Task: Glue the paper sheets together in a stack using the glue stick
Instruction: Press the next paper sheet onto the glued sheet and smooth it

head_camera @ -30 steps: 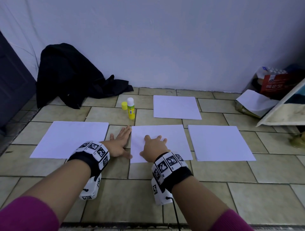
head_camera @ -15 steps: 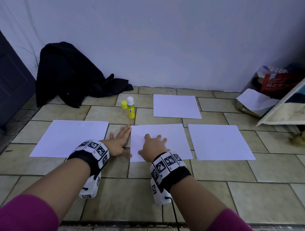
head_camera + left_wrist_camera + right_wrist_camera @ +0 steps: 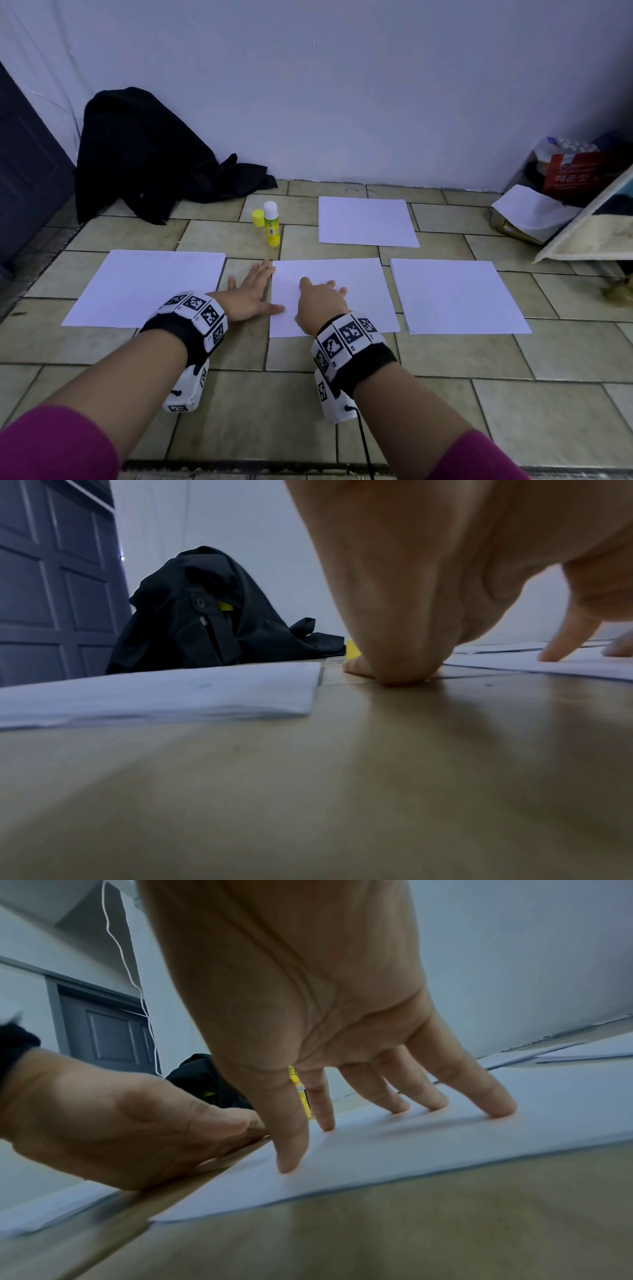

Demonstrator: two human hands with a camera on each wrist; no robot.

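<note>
On tiled floor (image 3: 239, 411), flat white middle sheet (image 3: 342, 274) under open-fingered right hand (image 3: 320, 301)

dim, bluish light | soft shadows | wide-angle edge bending | wrist foregrounds blurred

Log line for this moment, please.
left hand: flat at sheet's edge | right hand: pressing middle sheet | glue stick: uncapped, untouched

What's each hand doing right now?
Left hand: open, flat beside the middle sheet, thumb on its edge.
Right hand: open, fingertips pressing on the middle sheet.
</note>
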